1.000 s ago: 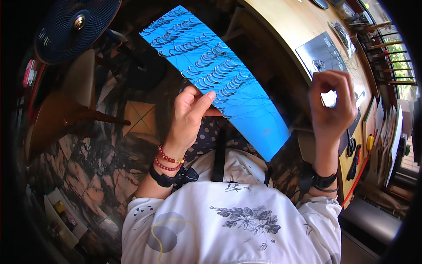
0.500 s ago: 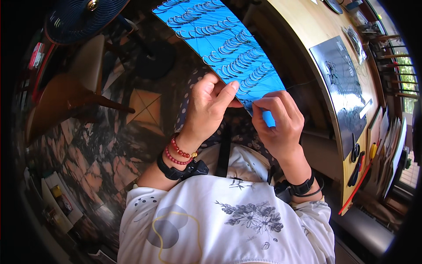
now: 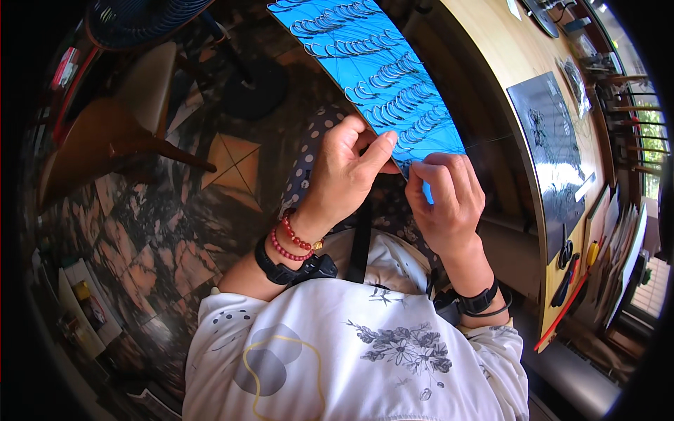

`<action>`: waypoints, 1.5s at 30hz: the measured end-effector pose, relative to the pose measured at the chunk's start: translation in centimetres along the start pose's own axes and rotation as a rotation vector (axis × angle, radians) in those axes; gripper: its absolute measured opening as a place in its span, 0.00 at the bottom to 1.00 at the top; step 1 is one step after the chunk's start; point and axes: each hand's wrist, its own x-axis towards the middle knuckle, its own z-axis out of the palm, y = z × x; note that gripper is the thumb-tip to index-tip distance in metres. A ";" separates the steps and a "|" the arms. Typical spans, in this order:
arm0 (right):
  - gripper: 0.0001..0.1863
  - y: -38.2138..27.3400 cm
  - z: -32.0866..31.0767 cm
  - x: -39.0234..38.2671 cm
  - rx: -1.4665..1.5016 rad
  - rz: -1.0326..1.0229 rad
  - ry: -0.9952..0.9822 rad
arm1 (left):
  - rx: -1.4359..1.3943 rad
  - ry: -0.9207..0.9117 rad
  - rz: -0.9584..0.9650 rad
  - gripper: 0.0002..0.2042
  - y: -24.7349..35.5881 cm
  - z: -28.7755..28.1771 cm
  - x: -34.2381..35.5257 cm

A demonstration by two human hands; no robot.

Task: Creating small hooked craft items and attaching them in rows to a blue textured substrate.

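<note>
A long blue board [image 3: 424,149] extends away from me, covered with rows of curved hooks [image 3: 399,105] and thin dark lines, which look like fishing hooks. My left hand [image 3: 345,168] grips the board's left edge near its close end, thumb on top and fingers underneath. At the close right corner, my right hand [image 3: 449,203] has thumb and forefinger pinched together. Whatever sits between those fingertips is too small to make out. A fine line seems to run off the board's right side toward the table.
On the right stands a wooden table [image 3: 484,42] bearing a dark glossy sheet [image 3: 547,137] with tangled line. Scissors [image 3: 564,255] and a red strip [image 3: 562,317] are at its near end. Upper left are a fan [image 3: 133,17] and a brown chair [image 3: 105,151].
The board and my left hand appear slightly farther right in the picture, and the whole view has shifted a little. My right hand's fingers stay pinched near the same corner.
</note>
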 end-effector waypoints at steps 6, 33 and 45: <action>0.12 -0.1 0.1 -0.1 0.039 0.005 -0.024 | 0.049 -0.028 0.005 0.11 -0.4 -0.6 0.0; 0.18 0.5 -0.2 -0.9 0.025 -0.029 -0.214 | -0.006 0.054 0.018 0.08 -1.0 -0.5 0.1; 0.18 0.3 -0.6 -1.0 0.063 -0.032 -0.163 | -0.001 0.039 -0.014 0.09 -0.8 -0.4 -0.2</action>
